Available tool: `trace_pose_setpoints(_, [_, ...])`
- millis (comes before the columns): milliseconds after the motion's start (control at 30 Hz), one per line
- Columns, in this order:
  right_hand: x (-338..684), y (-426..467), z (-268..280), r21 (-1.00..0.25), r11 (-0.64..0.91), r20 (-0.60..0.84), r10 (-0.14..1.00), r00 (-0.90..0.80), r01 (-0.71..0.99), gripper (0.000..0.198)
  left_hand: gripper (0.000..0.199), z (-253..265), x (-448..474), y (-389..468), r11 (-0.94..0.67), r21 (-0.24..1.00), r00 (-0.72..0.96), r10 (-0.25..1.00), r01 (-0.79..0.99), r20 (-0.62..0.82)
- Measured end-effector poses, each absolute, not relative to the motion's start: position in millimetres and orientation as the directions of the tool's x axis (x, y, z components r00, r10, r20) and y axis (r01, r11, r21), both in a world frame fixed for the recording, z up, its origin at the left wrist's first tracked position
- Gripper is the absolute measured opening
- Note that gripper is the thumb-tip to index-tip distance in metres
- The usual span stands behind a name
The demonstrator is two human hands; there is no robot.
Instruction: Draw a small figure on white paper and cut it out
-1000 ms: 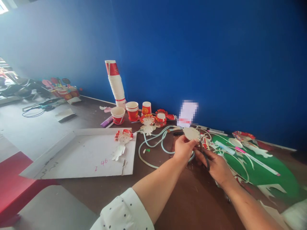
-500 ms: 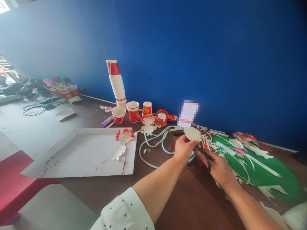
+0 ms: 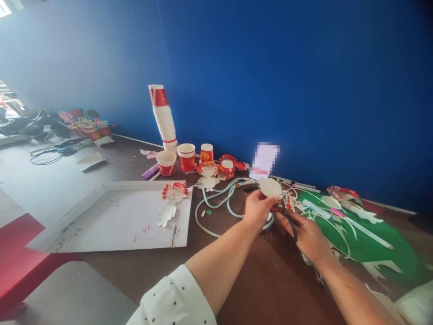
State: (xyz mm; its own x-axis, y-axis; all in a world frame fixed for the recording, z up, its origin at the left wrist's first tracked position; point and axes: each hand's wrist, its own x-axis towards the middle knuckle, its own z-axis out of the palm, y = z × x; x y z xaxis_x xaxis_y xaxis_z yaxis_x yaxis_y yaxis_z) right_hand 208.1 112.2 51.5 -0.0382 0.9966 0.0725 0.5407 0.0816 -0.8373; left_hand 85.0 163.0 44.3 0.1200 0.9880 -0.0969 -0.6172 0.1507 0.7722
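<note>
1. Left hand (image 3: 257, 211): nearly closed, pinching the near edge of a pale, rounded paper piece (image 3: 269, 186) between thumb and fingers.
2. Seen just beyond the left thumb, with most of the paper piece projecting away from the wrist, towards the blue wall (image 3: 270, 67).
3. Right hand (image 3: 307, 232): curled around the handles of dark scissors (image 3: 292, 229), close beside the left hand.
4. Pointing the scissors away from the body, blades up against the right edge of the paper piece; impossible to tell how far apart.
5. Left of the hands, on the brown desk (image 3: 267, 284): a looped pale-blue cord (image 3: 195, 213), then a shallow white box lid (image 3: 111, 221) carrying a paper figure (image 3: 175, 195) with red curls.
6. Behind the lid, near the wall: a tall, leaning cup stack (image 3: 164, 122).
7. Right of the hands: a green mat (image 3: 401, 246) strewn with paper scraps and a pink-capped marker (image 3: 361, 229).
</note>
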Motion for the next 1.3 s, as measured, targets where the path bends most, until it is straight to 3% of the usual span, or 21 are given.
trace_pose_setpoints(1300, [208.1,111.0,56.6,-0.81,0.092,0.081,0.996,-0.044,0.578,0.046,0.041,50.3,80.0,165.2,0.158,0.76,0.12,0.987,-0.63,-0.106])
